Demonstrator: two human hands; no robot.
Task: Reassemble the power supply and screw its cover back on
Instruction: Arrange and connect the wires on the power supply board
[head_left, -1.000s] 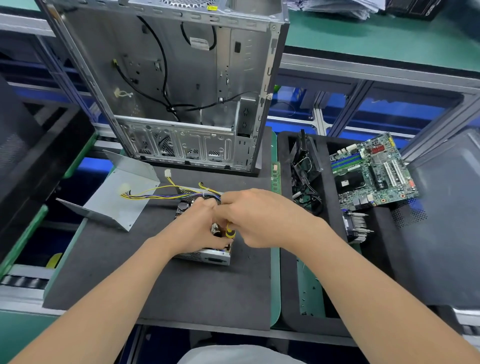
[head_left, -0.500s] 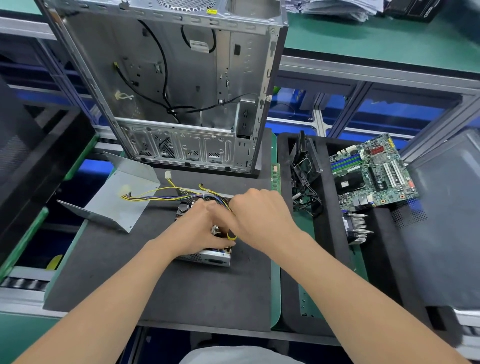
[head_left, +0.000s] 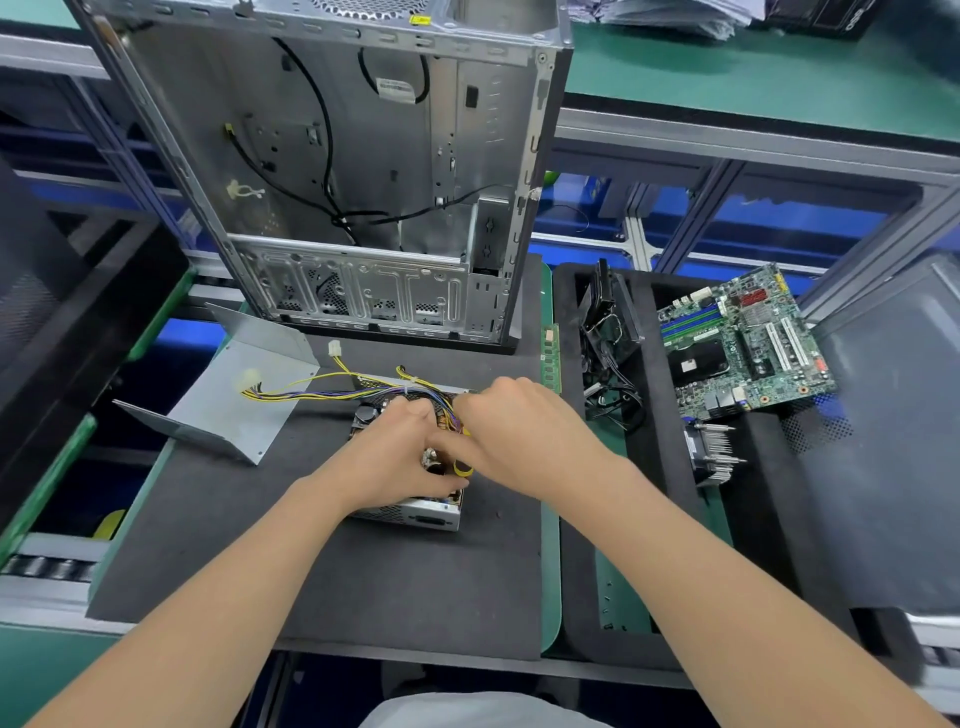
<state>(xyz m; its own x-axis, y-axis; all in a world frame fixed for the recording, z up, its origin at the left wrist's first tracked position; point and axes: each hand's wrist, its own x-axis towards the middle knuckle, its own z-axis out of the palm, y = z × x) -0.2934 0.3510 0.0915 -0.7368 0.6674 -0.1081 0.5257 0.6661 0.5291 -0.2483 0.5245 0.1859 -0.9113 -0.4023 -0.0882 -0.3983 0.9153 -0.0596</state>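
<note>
Both hands' fingers (head_left: 402, 415) meet over power supply (head_left: 415, 517), right hand (head_left: 519, 431) gripping screwdriver (head_left: 462, 467).

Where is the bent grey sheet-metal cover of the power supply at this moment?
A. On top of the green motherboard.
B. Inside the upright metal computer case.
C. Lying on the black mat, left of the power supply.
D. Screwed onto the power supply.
C: the bent grey sheet-metal cover lies on the black mat, left of the silver power supply, whose coloured wires show uncovered.
</note>
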